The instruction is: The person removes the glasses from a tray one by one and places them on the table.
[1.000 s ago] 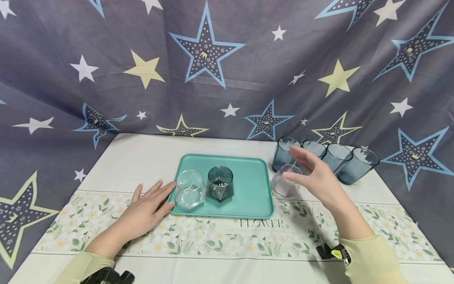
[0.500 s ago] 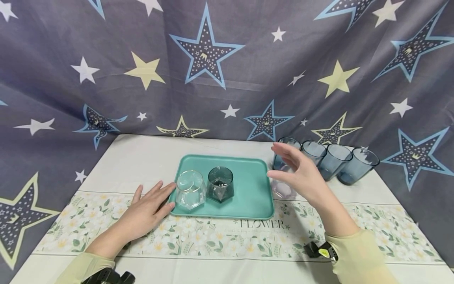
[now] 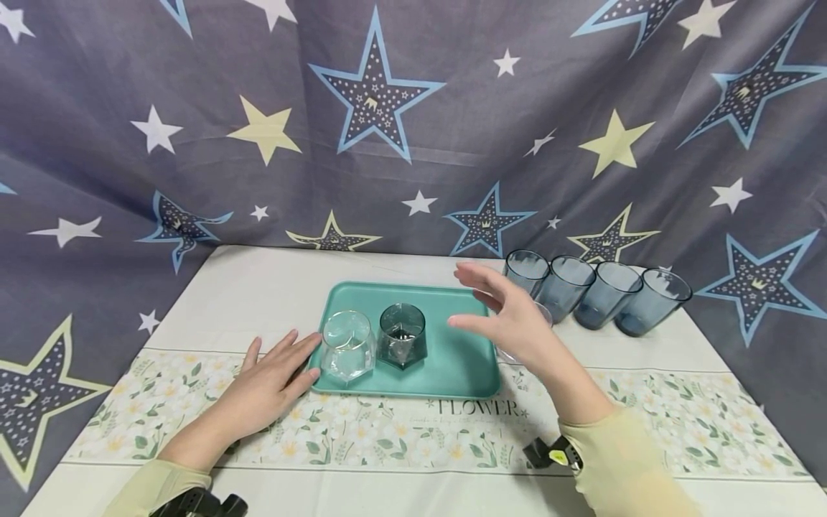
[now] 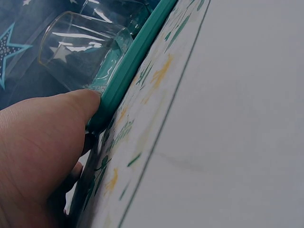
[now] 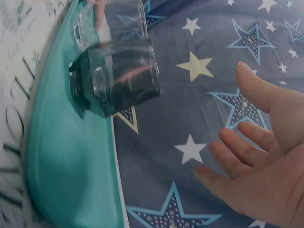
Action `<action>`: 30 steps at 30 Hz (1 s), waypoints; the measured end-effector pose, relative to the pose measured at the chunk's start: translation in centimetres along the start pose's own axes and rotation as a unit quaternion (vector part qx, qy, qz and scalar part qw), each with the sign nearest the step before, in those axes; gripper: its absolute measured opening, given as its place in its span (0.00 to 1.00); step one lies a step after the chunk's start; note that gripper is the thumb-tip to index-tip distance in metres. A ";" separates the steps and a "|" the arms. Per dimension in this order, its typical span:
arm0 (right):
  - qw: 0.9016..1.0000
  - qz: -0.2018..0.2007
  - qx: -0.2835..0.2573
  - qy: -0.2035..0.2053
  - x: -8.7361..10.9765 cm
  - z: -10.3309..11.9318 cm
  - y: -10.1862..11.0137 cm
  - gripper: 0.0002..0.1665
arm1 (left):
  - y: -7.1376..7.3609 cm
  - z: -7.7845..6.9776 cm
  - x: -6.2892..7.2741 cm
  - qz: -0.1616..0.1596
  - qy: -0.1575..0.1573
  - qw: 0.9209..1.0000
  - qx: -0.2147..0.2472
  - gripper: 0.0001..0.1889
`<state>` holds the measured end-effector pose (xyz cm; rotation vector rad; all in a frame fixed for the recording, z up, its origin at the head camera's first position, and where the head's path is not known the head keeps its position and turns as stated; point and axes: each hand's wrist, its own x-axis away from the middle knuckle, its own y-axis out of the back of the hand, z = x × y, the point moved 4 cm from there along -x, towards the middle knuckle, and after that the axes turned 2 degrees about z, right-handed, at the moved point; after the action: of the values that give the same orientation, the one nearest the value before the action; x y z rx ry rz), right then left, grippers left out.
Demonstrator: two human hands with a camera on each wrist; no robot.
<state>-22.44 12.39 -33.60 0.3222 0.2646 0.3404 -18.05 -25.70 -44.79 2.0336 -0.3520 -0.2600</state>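
Observation:
A teal tray lies on the table with a clear glass and a dark grey glass side by side on its left half. My left hand rests at the tray's left edge with its fingers extended; in the left wrist view the thumb touches the rim beside the clear glass. Above the right part of the tray hovers my right hand, holding nothing, thumb and fingers spread apart, left of a faceted pale pinkish glass that it mostly hides. The right wrist view shows its fingers apart from the dark grey glass.
Several tall blue glasses stand in a row at the back right of the table. A floral runner crosses the white tablecloth. Behind the table hangs a grey star-patterned cloth.
My right hand has moved left, from over the pale pinkish glass to above the tray's right side, with nothing in it. The left hand and the glasses have stayed put.

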 end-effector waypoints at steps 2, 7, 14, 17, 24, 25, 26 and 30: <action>1.000 0.005 -0.006 0.001 -0.2 0.0 -0.6 0.49 | 0.0 0.0 0.0 -0.001 -0.001 1.000 0.001 0.35; 1.000 0.019 -0.018 0.006 -0.8 0.0 -2.2 0.49 | 0.0 -0.2 -0.1 -0.003 -0.003 1.000 -0.001 0.35; 0.999 0.032 -0.014 0.011 -1.4 -0.6 -3.8 0.49 | 0.1 -0.3 -0.1 -0.001 -0.001 1.000 -0.002 0.35; 0.999 0.039 0.002 0.010 -1.6 -1.1 -4.5 0.50 | 0.2 -0.4 0.0 -0.003 -0.002 1.000 -0.001 0.35; 0.998 0.049 0.029 -0.003 -2.0 -2.3 -5.9 0.53 | 0.1 -0.2 0.0 -0.002 0.003 1.000 -0.004 0.35; 0.998 0.049 0.031 -0.009 -2.0 -2.4 -6.0 0.54 | 0.1 -0.3 0.0 -0.003 0.001 1.000 -0.005 0.35; 0.998 0.050 0.034 -0.014 -2.0 -2.6 -6.1 0.54 | 0.1 -0.3 -0.1 -0.004 0.000 1.000 -0.005 0.35; 0.997 0.060 0.045 -0.026 -2.0 -3.2 -6.6 0.58 | 0.0 -0.2 -0.1 -0.009 -0.005 1.000 -0.009 0.35</action>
<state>-23.36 6.63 -38.48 0.4372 0.2101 0.4383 -18.06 -25.48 -44.64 2.0197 -0.3374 -0.2827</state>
